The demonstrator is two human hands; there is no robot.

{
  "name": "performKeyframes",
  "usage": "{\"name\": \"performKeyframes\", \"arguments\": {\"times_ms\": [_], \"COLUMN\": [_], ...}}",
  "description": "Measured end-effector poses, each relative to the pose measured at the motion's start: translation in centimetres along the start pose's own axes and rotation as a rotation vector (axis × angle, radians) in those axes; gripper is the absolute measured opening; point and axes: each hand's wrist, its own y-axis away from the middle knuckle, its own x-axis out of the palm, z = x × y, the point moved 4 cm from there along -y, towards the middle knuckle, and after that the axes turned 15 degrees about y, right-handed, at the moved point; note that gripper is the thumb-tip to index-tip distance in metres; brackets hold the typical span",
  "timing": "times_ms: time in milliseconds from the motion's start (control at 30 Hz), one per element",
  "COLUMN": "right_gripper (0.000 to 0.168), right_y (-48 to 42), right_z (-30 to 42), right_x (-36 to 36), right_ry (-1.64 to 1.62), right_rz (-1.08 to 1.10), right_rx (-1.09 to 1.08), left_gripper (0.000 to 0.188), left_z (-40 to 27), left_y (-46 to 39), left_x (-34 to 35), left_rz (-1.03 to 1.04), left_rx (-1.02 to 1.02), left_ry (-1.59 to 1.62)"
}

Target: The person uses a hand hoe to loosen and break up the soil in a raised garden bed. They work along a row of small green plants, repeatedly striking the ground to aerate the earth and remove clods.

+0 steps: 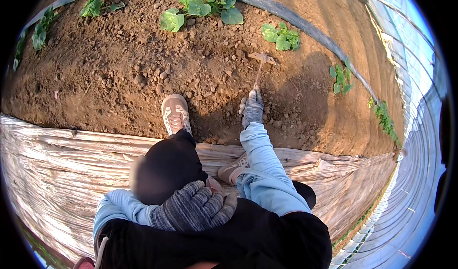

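In a grey knitted glove, my right hand (pixel 253 106) is closed around the handle of a small hand hoe (pixel 259 74). The hoe's wide, dirt-coated blade (pixel 264 58) touches the loose soil just below a leafy seedling (pixel 282 37). My left hand (pixel 195 207), gloved the same way, lies across my lap near my bent knee. Its fingers are curled, and their undersides are hidden, so I cannot tell whether it holds anything. Clods lie in the brown soil (pixel 143 68) in front of me.
A grey hose (pixel 279 8) arcs behind several green plants (pixel 211 4). My patterned shoe (pixel 176 113) stands on the soil; the other shoe (pixel 233 169) is on wrinkled plastic sheeting (pixel 64 158). A ribbed clear greenhouse wall (pixel 411 183) runs along the right.
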Motion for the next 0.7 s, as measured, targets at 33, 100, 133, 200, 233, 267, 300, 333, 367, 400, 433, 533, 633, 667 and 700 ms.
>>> {"name": "performKeyframes", "arguments": {"times_ms": [33, 100, 133, 200, 233, 267, 300, 333, 367, 400, 433, 533, 633, 667, 700], "right_gripper": [0.043, 0.036, 0.035, 0.034, 0.034, 0.034, 0.034, 0.034, 0.033, 0.033, 0.032, 0.028, 0.029, 0.031, 0.032], "right_y": [-1.5, -4.3, -4.1, -3.4, -2.9, -2.2, -2.1, -2.2, -2.3, -2.0, -1.4, 1.7, 2.7, 3.1, 4.1], "right_z": [0.3, -0.4, -0.7, -1.5, -1.5, -1.7, -2.1, -2.3, -2.6, -2.5, -2.5, -2.3, -2.9, -3.2, -3.0], "right_x": [0.7, 2.8, 4.2, 6.8, 7.7, 8.4, 8.7, 8.3, 7.9, 7.5, 7.0, 5.4, 4.3, 3.5, 2.9], "right_ry": [-0.004, -0.009, -0.034, -0.116, -0.175, -0.192, -0.14, -0.158, -0.178, -0.195, -0.213, -0.27, -0.303, -0.321, -0.339], "right_rz": [-0.019, -0.005, -0.011, 0.019, 0.047, 0.079, 0.065, 0.069, 0.072, 0.107, 0.142, 0.273, 0.401, 0.427, 0.453], "right_rx": [0.011, 0.11, 0.109, 0.152, 0.192, 0.2, 0.182, 0.206, 0.229, 0.245, 0.261, 0.332, 0.36, 0.351, 0.346], "left_gripper": [0.019, 0.019, 0.019, 0.019, 0.019, 0.019, 0.019, 0.019, 0.019, 0.019, 0.019, 0.019, 0.019, 0.019, 0.02], "left_z": [0.1, 0.4, 0.4, 0.4, 0.5, 0.6, 0.6, 0.5, 0.4, 0.4, 0.4, 0.2, -0.1, -0.2, -0.2], "left_y": [0.0, -0.1, 0.0, 0.0, -0.1, -0.2, -0.3, -0.4, -0.5, -0.5, -0.6, -0.8, -1.0, -1.0, -0.9], "left_x": [-0.2, -0.3, -0.3, -0.2, -0.2, -0.2, -0.2, -0.1, -0.1, 0.0, 0.2, 0.6, 0.7, 0.6, 0.7], "left_rz": [0.009, 0.022, 0.028, 0.028, 0.021, 0.015, 0.02, 0.027, 0.034, 0.032, 0.03, 0.056, 0.059, 0.053, 0.055], "left_rx": [-0.01, -0.028, -0.045, -0.067, -0.066, -0.063, -0.06, -0.055, -0.049, -0.047, -0.044, -0.021, 0.008, 0.018, 0.018], "left_ry": [0.02, 0.035, 0.033, 0.021, 0.013, 0.006, 0.008, 0.009, 0.011, 0.01, 0.01, 0.009, 0.041, 0.056, 0.057]}}
